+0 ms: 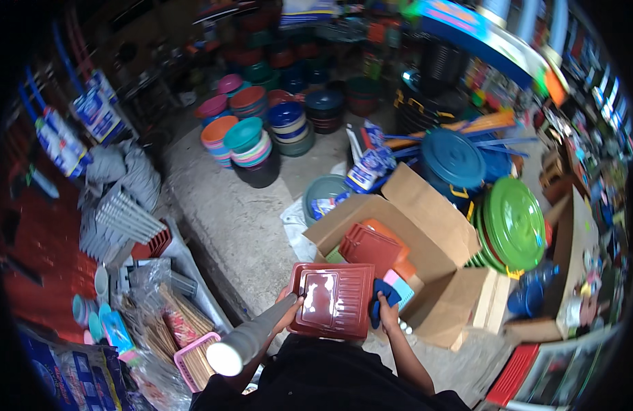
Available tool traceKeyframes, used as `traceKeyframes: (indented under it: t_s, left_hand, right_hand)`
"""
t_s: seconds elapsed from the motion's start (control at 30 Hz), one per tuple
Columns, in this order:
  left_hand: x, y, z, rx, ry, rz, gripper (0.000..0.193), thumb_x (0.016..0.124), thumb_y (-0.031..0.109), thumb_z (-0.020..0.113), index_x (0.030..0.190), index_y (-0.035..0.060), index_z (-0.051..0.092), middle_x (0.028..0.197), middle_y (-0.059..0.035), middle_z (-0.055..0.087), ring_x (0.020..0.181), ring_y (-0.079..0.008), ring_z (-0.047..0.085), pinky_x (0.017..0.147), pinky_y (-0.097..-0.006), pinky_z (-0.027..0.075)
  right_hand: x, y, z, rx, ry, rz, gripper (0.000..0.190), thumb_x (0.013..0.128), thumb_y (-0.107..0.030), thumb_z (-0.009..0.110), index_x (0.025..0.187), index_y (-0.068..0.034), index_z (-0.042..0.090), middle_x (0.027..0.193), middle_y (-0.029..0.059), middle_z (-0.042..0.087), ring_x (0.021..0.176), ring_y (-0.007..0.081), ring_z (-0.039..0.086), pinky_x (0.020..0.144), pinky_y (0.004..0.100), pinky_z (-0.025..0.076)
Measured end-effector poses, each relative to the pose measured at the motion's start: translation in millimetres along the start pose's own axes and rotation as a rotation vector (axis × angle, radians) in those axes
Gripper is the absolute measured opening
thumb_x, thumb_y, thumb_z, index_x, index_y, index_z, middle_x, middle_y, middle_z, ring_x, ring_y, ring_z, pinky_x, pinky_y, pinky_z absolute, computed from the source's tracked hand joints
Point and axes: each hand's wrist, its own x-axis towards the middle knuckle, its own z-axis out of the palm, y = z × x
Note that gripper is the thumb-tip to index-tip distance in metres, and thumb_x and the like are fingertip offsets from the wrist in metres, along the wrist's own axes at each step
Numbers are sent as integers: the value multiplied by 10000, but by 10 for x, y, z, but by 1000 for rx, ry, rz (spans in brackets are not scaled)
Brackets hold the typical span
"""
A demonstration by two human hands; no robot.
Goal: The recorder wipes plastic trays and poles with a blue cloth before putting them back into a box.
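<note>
A shiny dark red plastic paint tray point(332, 300) with a ribbed part lies level in front of my body. My left hand point(292, 311) grips its left edge, partly hidden by a grey pole point(260, 329) with a white round end. At the tray's right side, my right hand point(388, 310) is closed on a dark blue cloth point(386, 297) that touches or nearly touches the rim. Just beyond stands an open cardboard box point(434, 257) holding more red trays point(370, 246), orange plastic items point(405, 268) and a pink and light blue item point(400, 288).
Stacked basins and buckets point(244, 136) stand on the concrete floor ahead. Right of the box are a blue lidded bin point(452, 159) and green lidded tubs point(514, 223). To the left, a pink basket point(201, 357), bundled sticks point(180, 313) and grey trays point(129, 213) crowd the side.
</note>
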Motion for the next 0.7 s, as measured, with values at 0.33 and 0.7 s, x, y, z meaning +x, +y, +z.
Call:
traceKeyframes:
  t_s: [0.33,0.7]
  left_hand:
    - [299,-255,-1436,-59,277,84,607,959,334,671,1437,79,397,1213,-106,608,1131,-190,576,939,-362,495]
    - [1123,-33,-2734,-241,423,150,514,948,295,699,1337,27,497,1106,-71,634,1044,-155,598,918,-312,490]
  right_hand:
    - [541,-431,1856,64,-395,164,349,856,-102,747,1172,-38,612,1022,65,685,891,193,660,798,330,546]
    - [818,-863,3291,-52,-498,-56,551,839,104,556,1367,-26,472,1235,91,612,1043,193,625,871,339,536]
